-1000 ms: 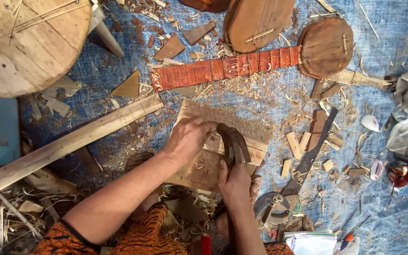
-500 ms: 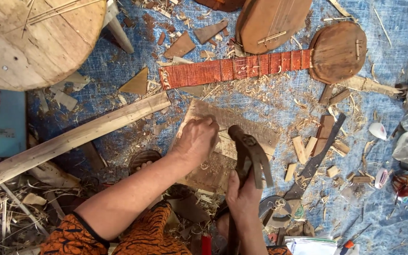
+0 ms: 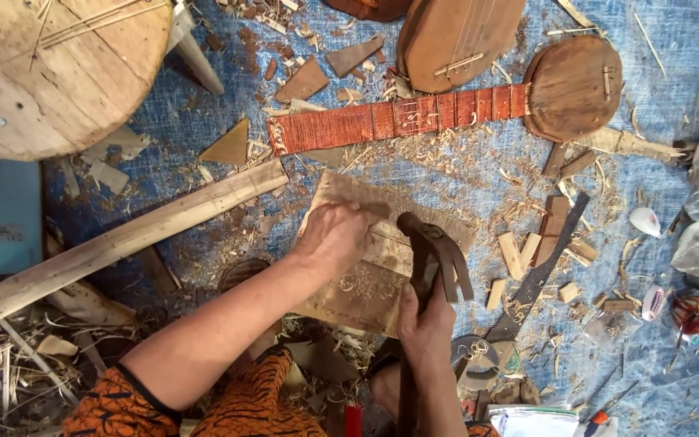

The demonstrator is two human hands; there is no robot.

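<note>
From the head camera, the left hand (image 3: 335, 239) lies flat on a wooden board (image 3: 382, 251) in the middle of the blue mat (image 3: 673, 73). Its fingers are curled and they press the board down. I cannot tell if they pinch anything small.

The right hand (image 3: 426, 324) is at about 4 o'clock from the left hand. It is closed tight around the handle of a dark adze (image 3: 434, 251). The dark head of the tool sits on the board, just beside the left hand's fingers.

A long plank (image 3: 131, 239) lies at 9 o'clock from the board. A saw (image 3: 540, 275) lies at 3 o'clock. A small stringed instrument with a red neck (image 3: 446, 113) lies at 12 o'clock. A round wooden stool top (image 3: 50, 73) is at 10 o'clock, and a blue phone (image 3: 6, 214) is far out at 9 o'clock. Wood chips are all around.

Compared with half a second ago, the hands and the tool sit in almost the same spot on the board. A second ago the tool head was a bit more to the left. So the tool has only moved a little, and I think the carving goes on in small strokes on the same patch of wood.
</note>
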